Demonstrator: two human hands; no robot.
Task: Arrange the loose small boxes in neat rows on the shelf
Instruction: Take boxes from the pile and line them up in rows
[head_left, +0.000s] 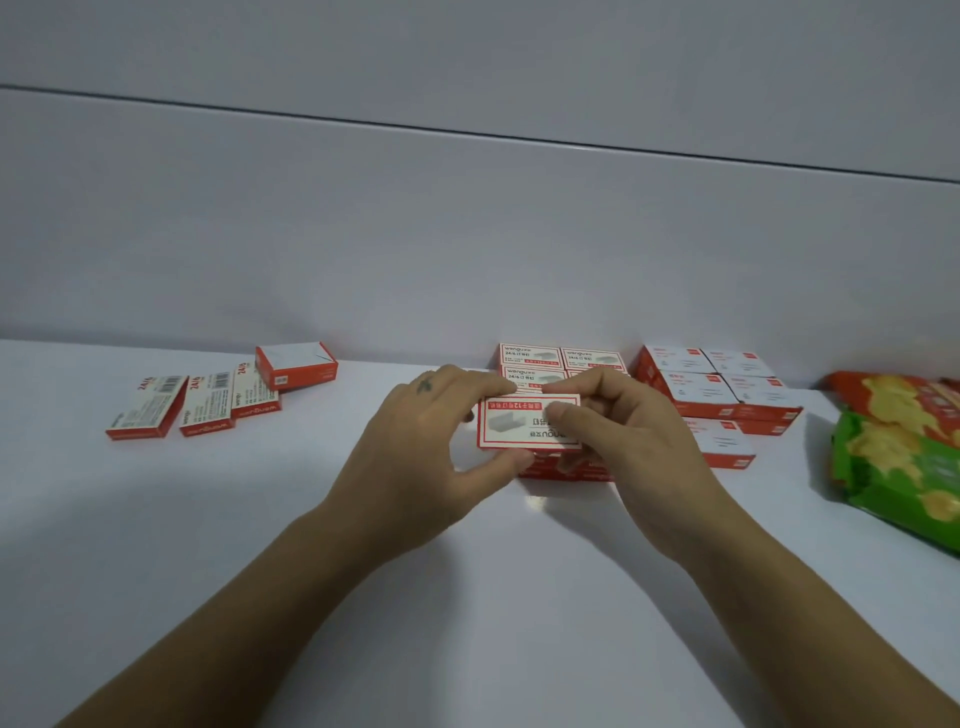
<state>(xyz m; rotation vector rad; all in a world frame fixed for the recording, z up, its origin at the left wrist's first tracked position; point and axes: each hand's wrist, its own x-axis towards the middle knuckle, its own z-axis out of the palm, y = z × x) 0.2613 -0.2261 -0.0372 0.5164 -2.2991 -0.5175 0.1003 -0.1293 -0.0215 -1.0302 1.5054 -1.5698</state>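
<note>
While it is being lined up with its row, the staple box (530, 423) is held flat, printed face up, just above the front of the centre block of staple boxes (530, 357), which stands against the back wall (467, 234). The left grip (415, 431) pinches the box's left end, thumb at the near edge and fingers along the far edge. The right grip (634, 431) pinches the right end, thumb laid on the top face. Holding both ends probably lets the person square the box against its neighbours before setting it down. Its print reads upside down, unlike the boxes behind, so a turn may be needed.

Near on the right sits a second block of white-topped boxes (711, 384). Well apart on the left, four loose boxes (208, 402) lie on the shelf (260, 519), one tilted across the others. Every box is closed. The "24/6" mark and staple picture suggest staples inside, though none show. Snack bags (893, 457) lie at the far right.
</note>
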